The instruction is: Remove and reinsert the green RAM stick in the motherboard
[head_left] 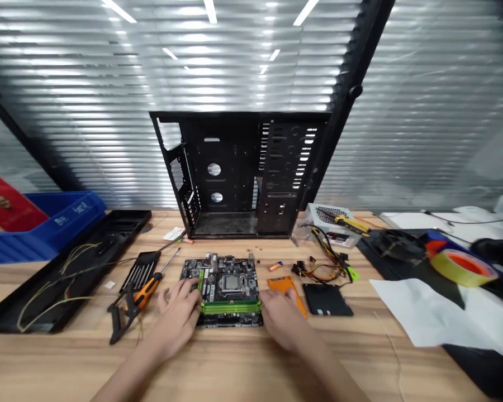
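- Left hand (176, 318): fingers close together and curled down onto the left end of the green memory module (230, 307). Whether they grip it or only rest there cannot be determined.
- Right hand (281, 319): fingers close together at the module's right end, on the opposite side of the same part. Grip or contact pressure cannot be determined.
- Motherboard (220, 268): lying flat on the wooden workbench (67, 357), between both hands, with the module seated along its near edge and a CPU (230, 283) mounted at its centre.
- Left of the board: an orange-handled screwdriver (145, 293) beside a black bit holder (140, 272).
- Right of the board: an orange drive plate (287, 293) just beside the right hand, next to a black solid-state drive (327, 300). A bundle of power cables (322, 268) lies behind them.
- Far left: a black case panel (67, 268) with loose wires on it, and a blue plastic crate (62, 223) behind it.
- Far right: a roll of yellow tape (463, 268) and a white sheet (423, 312).
- Farthest: an open black PC case (238, 173) standing upright at the bench's rear edge.
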Demonstrator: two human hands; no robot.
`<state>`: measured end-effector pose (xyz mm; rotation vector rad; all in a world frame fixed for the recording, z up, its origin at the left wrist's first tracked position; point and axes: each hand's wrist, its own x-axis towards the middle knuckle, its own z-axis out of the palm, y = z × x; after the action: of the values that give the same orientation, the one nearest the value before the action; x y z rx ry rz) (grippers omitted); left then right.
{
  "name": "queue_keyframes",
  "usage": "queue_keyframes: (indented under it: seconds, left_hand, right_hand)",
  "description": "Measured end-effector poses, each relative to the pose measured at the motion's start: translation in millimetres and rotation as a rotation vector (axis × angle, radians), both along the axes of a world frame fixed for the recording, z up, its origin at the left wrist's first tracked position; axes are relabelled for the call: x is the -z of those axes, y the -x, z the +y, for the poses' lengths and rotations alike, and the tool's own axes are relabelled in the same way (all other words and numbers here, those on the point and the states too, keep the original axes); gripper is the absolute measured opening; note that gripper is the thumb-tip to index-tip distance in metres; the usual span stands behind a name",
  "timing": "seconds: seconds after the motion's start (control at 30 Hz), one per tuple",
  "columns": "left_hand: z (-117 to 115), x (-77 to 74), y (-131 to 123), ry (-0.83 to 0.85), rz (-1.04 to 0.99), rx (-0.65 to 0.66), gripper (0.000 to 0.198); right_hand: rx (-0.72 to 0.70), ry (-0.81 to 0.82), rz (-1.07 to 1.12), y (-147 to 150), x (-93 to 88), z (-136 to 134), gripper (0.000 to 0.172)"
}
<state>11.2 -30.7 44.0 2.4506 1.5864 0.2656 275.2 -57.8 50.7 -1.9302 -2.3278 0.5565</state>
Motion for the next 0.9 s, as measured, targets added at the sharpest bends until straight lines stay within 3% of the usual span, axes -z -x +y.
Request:
queue_keyframes:
  seconds: [0.23, 0.43, 0.9]
  left_hand:
    - [-2, -1.6, -1, -0.036, -0.018, 0.003, 0.032]
    - [-2, -2.2, -2, -0.04, 0.028, -0.025, 0.03]
    - [-6, -6.2, -8, 0.007, -0.027, -0.095, 0.034]
  right_hand:
    - [0.135, -0.075, -0.088, 5, -8.2, -5, 0.04]
    - [0.188, -0.074, -0.065, 9, -0.5, -4, 0.053]
    - [0.239, -0.054, -0.071, 15, 5.4, -3, 0.053]
